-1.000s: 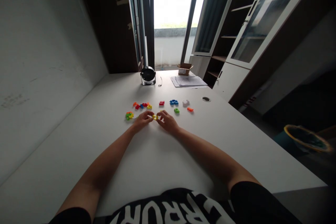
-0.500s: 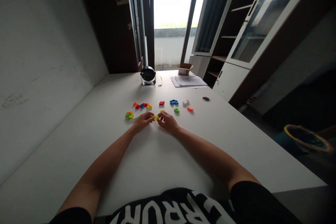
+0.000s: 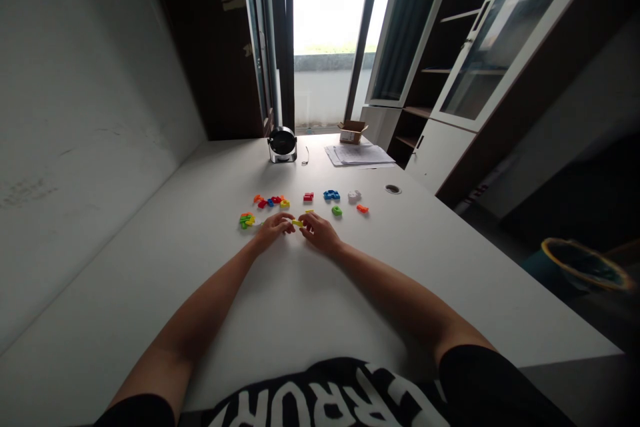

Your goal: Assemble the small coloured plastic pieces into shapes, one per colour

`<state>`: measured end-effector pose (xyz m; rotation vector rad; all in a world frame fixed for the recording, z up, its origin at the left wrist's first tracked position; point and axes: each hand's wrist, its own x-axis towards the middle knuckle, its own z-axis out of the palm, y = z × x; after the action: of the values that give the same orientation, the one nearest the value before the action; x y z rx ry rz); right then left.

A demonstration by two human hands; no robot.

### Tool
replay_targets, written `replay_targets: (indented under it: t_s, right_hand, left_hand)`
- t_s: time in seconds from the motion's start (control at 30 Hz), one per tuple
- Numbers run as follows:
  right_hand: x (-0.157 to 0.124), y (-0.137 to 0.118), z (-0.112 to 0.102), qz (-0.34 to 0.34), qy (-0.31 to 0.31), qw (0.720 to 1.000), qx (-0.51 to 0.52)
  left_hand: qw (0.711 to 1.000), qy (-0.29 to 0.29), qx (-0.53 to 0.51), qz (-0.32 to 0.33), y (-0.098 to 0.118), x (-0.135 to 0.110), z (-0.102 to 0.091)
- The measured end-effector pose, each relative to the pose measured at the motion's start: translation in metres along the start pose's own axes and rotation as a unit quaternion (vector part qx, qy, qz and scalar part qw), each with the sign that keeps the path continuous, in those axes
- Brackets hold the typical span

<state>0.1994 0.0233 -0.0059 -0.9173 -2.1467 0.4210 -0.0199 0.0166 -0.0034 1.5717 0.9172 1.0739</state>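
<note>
Between my two hands is a small yellow plastic piece (image 3: 297, 223). My right hand (image 3: 319, 232) pinches its right end, and my left hand (image 3: 273, 230) has its fingertips closed at the left end. Another yellow piece (image 3: 309, 211) lies just behind my right fingers. To the left sits a green, yellow and orange cluster (image 3: 247, 220), partly beside my left wrist. Behind the hands lie a red piece (image 3: 309, 197), a blue group (image 3: 331, 195), a white group (image 3: 354, 195), a green piece (image 3: 337, 211) and an orange piece (image 3: 363, 209).
A mixed row of coloured pieces (image 3: 270, 201) lies behind my left hand. Farther back on the white table (image 3: 310, 320) stand a round black device (image 3: 283, 144), a small cardboard box (image 3: 352, 131) and papers (image 3: 360, 155). A cable hole (image 3: 393, 189) is at the right.
The yellow piece between my hands has turned and now looks longer and thinner. My left fingers have shifted slightly; the other pieces have stayed in place.
</note>
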Motion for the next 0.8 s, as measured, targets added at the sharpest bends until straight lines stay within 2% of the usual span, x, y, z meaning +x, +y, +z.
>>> replay_targets:
  t_s: [0.2, 0.8]
  right_hand:
    - [-0.0005, -0.0005, 0.0002, -0.022, 0.008, 1.0, 0.01]
    - [-0.0008, 0.0026, 0.0008, -0.058, 0.006, 0.998, -0.024]
  left_hand:
    - [1.0, 0.016, 0.002, -0.002, -0.0019, 0.0024, 0.0014]
    - [0.999, 0.003, 0.05, 0.003, -0.0003, -0.0007, 0.0002]
